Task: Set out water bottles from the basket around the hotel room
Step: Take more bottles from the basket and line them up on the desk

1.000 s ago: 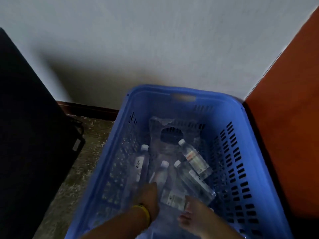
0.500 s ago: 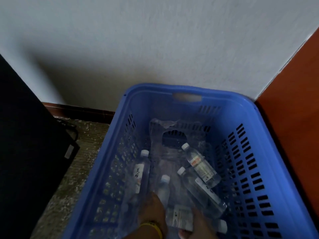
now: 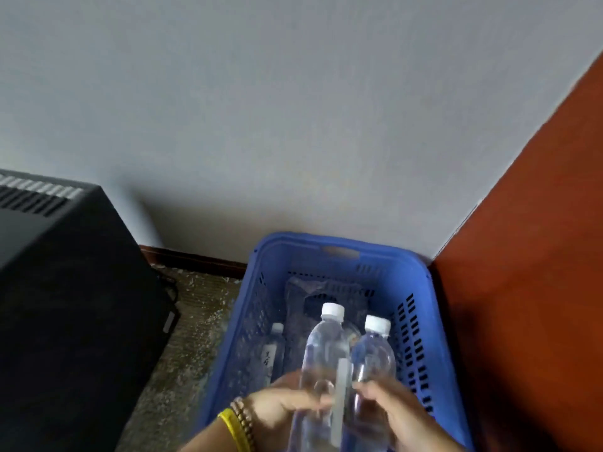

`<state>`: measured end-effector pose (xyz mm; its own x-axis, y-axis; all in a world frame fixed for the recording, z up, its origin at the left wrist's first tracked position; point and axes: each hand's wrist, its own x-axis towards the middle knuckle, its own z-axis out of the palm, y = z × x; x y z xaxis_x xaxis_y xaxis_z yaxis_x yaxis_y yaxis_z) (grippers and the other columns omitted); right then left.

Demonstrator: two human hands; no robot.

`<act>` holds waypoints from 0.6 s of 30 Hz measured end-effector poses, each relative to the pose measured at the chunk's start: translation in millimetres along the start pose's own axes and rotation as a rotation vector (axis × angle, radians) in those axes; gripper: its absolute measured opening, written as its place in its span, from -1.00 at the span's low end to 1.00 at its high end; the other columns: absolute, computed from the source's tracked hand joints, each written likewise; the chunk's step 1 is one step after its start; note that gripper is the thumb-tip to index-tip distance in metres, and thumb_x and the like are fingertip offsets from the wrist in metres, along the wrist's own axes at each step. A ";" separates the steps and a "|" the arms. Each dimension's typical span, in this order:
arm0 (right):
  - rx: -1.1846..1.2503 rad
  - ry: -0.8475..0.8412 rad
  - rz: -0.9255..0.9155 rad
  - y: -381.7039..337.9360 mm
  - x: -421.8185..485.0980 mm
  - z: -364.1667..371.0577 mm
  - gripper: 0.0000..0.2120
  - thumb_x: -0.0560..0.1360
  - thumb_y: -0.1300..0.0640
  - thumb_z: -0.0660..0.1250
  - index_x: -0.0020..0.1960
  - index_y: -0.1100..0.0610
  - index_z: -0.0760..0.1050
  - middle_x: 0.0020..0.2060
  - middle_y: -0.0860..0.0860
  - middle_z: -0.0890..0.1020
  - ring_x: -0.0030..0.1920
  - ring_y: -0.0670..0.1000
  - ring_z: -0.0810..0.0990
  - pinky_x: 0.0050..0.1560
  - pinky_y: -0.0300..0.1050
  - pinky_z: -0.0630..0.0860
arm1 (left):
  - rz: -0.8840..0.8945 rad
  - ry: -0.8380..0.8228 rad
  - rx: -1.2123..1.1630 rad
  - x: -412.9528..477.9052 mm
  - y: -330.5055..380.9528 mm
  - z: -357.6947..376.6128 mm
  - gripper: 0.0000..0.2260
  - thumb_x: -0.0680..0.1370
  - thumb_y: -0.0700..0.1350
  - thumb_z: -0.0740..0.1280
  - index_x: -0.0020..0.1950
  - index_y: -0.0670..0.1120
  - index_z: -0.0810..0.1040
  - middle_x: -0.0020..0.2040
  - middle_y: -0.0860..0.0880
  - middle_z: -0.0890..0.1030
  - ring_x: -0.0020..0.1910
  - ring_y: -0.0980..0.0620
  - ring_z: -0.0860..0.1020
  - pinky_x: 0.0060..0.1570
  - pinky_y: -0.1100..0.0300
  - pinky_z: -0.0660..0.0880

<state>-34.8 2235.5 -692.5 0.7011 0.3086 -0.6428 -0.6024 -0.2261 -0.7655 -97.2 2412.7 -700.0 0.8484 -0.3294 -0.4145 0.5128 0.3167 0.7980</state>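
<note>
Item one: my left hand [image 3: 287, 407], closed around the lower body of a clear water bottle [image 3: 323, 367], held above the blue basket [image 3: 421, 324] with its white cap pointing toward the basket's far rim. A yellow band [image 3: 233, 430] and a bead bracelet [image 3: 244, 419] sit on that wrist.

Item two: my right hand [image 3: 394, 415], closed around a second bottle [image 3: 372, 357], just beside the first, cap likewise toward the far rim.

Item three: a third bottle [image 3: 272, 352] lying inside the basket along its left wall, label up. Crumpled clear plastic wrap [image 3: 313, 288] lies against the basket's far wall.

Item four: the basket stands on speckled floor [image 3: 189, 327], its far rim at the white wall [image 3: 293, 125], its right side against an orange-brown panel [image 3: 528, 288]. A black cabinet [image 3: 71, 305] stands to the left.
</note>
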 end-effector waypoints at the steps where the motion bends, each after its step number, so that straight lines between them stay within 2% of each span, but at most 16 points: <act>1: 0.084 -0.009 -0.063 -31.5 -18.8 4.1 -0.68 0.31 0.35 0.38 0.06 0.16 0.57 -0.10 0.29 0.55 -0.13 0.13 0.54 -0.25 -0.08 0.45 | 0.029 -0.008 -0.071 -14.7 27.6 14.8 -0.55 0.20 0.02 0.57 0.05 -0.10 0.68 -0.04 0.01 0.71 0.02 0.13 0.63 0.04 0.29 0.52; 3: 0.113 -0.088 -0.130 -96.7 -66.2 18.0 -0.81 0.16 0.24 0.44 -0.22 0.12 0.64 -0.29 0.18 0.66 -0.30 0.05 0.64 -0.33 -0.16 0.53 | 0.091 -0.017 -0.164 -49.7 91.3 48.2 -0.39 0.26 0.02 0.56 0.20 -0.26 0.58 0.16 -0.28 0.60 0.16 -0.13 0.56 0.17 0.08 0.49; 5: 0.142 -0.132 -0.200 -157.0 -110.6 25.5 -0.77 0.08 0.22 0.55 -0.26 0.14 0.66 -0.37 0.09 0.69 -0.39 0.01 0.67 -0.41 -0.17 0.57 | 0.208 0.010 -0.207 -86.1 160.9 79.2 -0.28 0.27 -0.07 0.54 0.31 -0.39 0.41 0.24 -0.44 0.43 0.18 -0.28 0.45 0.25 -0.12 0.42; 6: 0.158 -0.127 -0.226 -187.0 -131.4 30.6 -0.68 0.03 0.14 0.58 -0.23 0.14 0.65 -0.35 0.09 0.71 -0.36 0.03 0.68 -0.40 -0.14 0.58 | 0.252 0.033 -0.199 -106.3 194.6 94.0 -0.23 0.24 -0.08 0.56 0.31 -0.41 0.37 0.21 -0.43 0.42 0.14 -0.27 0.45 0.21 -0.13 0.41; 8: 0.188 -0.104 -0.222 -247.8 -181.3 43.8 -0.55 0.06 -0.08 0.49 -0.14 0.13 0.65 -0.24 0.14 0.74 -0.25 0.13 0.70 -0.35 -0.07 0.60 | 0.282 0.124 -0.229 -147.3 258.1 120.2 -0.12 0.14 -0.02 0.62 0.29 -0.42 0.35 0.12 -0.37 0.43 0.06 -0.25 0.44 0.09 -0.10 0.46; 11: 0.183 -0.170 -0.173 -328.7 -247.8 66.4 -0.45 0.26 -0.24 0.34 0.03 0.16 0.65 -0.08 0.24 0.72 -0.16 0.21 0.71 -0.24 0.01 0.63 | 0.310 0.191 -0.270 -209.8 338.1 151.6 -0.11 0.17 0.05 0.59 0.33 -0.36 0.35 0.16 -0.37 0.42 0.13 -0.31 0.42 0.23 -0.24 0.37; 14: 0.133 -0.208 -0.247 -397.1 -306.2 86.5 -0.39 0.46 -0.26 0.22 0.15 0.26 0.57 -0.07 0.27 0.69 -0.17 0.22 0.68 -0.14 0.05 0.62 | 0.300 0.250 -0.223 -266.7 403.5 181.0 -0.34 0.26 0.13 0.45 0.25 -0.22 0.51 0.13 -0.29 0.57 0.08 -0.25 0.54 0.23 -0.18 0.41; 16: 0.064 -0.271 -0.332 -433.3 -349.6 103.3 -0.41 0.50 -0.27 0.16 0.14 0.23 0.57 -0.09 0.24 0.71 -0.17 0.22 0.70 -0.14 0.05 0.63 | 0.333 0.357 -0.178 -303.7 435.7 198.1 -0.25 0.22 0.26 0.45 0.24 -0.20 0.53 0.16 -0.28 0.57 0.14 -0.27 0.53 0.29 -0.21 0.38; 18: 0.009 -0.347 -0.412 -457.6 -393.3 121.6 -0.43 0.49 -0.29 0.13 0.12 0.16 0.58 -0.12 0.20 0.73 -0.13 0.20 0.72 -0.15 0.04 0.64 | 0.397 0.395 -0.178 -345.3 455.8 218.1 -0.17 0.11 0.32 0.51 0.19 -0.21 0.56 0.11 -0.25 0.60 0.06 -0.23 0.57 0.21 -0.15 0.45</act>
<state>-81.3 2330.0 -86.0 0.7139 0.6574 -0.2413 -0.3081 -0.0146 -0.9512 -185.1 2476.8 -97.7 0.9474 0.1904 -0.2573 0.1308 0.5035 0.8540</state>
